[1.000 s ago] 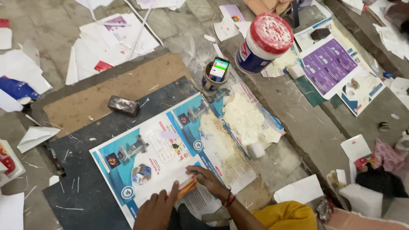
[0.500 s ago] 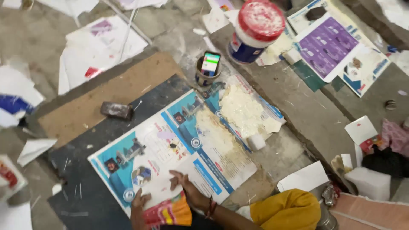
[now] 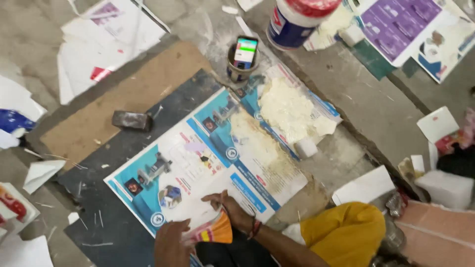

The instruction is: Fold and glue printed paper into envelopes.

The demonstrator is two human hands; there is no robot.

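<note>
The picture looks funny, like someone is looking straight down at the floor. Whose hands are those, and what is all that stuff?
The camera sits on a person's head and looks down, so you see what they see. There is no machine here, just two bare hands. The left hand and the right hand both hold a small folded piece of paper with orange and pink stripes, low in the picture. Under them lies a big printed sheet, blue and white, on a dark board. Farther up the sheet is a blob of white paste. A phone with a lit screen rests on a small tin, and beside it stands a big white tub with a red lid. A small dark metal block lies on the board. Paper scraps are scattered all around.
</note>
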